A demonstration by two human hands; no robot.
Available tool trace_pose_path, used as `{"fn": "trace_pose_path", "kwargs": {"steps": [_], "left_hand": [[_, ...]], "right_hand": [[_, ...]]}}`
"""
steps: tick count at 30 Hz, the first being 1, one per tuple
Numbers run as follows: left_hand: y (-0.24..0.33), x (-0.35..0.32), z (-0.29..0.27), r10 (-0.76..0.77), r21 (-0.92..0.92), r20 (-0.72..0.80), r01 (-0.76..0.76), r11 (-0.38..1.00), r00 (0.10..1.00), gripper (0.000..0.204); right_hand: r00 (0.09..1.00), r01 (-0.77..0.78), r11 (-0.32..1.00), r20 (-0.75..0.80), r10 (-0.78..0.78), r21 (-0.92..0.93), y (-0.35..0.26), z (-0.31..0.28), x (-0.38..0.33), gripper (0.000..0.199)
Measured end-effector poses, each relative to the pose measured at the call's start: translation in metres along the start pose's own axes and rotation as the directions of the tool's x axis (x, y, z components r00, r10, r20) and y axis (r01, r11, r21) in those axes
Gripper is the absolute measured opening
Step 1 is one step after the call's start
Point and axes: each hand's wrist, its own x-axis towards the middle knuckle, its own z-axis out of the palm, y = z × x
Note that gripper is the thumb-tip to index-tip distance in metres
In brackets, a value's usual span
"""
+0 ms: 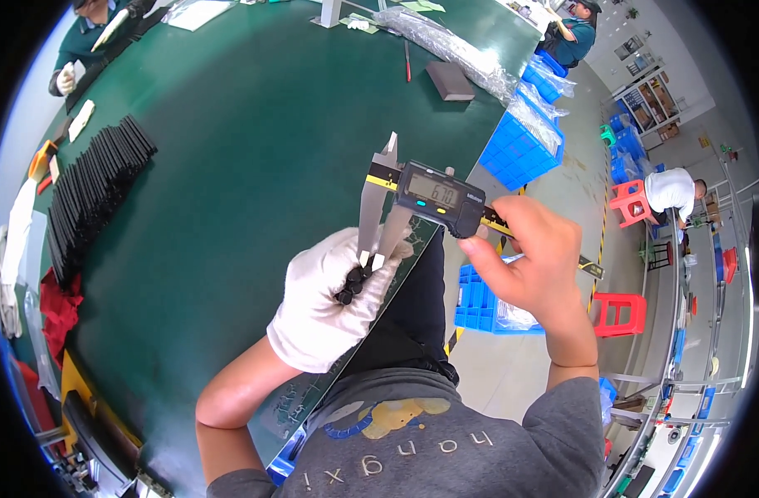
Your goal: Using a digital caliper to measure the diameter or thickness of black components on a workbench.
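My left hand (317,307), in a white glove, is closed around several short black rods (347,292) whose ends stick out near the thumb. Bare and ungloved, my right hand (533,257) grips a digital caliper (433,199) by its beam, thumb under the slider. The caliper's lower jaws reach down to the left glove, with their tips at the black rod ends. Whether the jaws touch a rod is too small to tell. On the left of the green table (230,166) lies a row of many black rods (97,195).
A grey-brown block (450,81) and a roll of clear plastic wrap (446,41) lie at the far right of the table. Blue crates (516,149) stand beside its right edge. A red cloth (60,311) is at the left. Co-workers sit farther off, near red stools (618,315).
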Motion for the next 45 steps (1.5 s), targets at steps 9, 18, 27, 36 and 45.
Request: {"fn": "trace_pose_path", "kwargs": {"steps": [9,18,27,36,45], "left_hand": [[0.004,0.001,0.0,-0.017,0.005,-0.003,0.017,1.0,1.0,0.021],[0.004,0.002,-0.002,0.006,0.036,0.034,-0.007,0.999,0.999,0.024],[0.01,0.005,-0.002,-0.033,0.051,0.042,0.031,0.998,0.999,0.022],[0.005,0.004,0.001,0.027,0.009,0.025,-0.027,1.0,0.999,0.023],[-0.002,0.0,-0.001,0.044,0.055,-0.058,-0.041,0.998,0.997,0.025]], "right_hand": [[1.0,0.021,1.0,-0.022,-0.021,-0.001,0.004,0.002,-0.002,0.031],[0.995,0.097,0.995,-0.039,-0.096,0.026,0.004,-0.003,0.003,0.034],[0.981,0.177,0.983,-0.069,-0.18,-0.045,0.003,-0.006,0.014,0.036],[0.979,0.194,0.98,-0.062,-0.197,-0.051,0.008,-0.005,0.014,0.036],[0.998,0.058,0.996,-0.025,-0.056,0.072,-0.007,-0.002,0.003,0.028]]}}
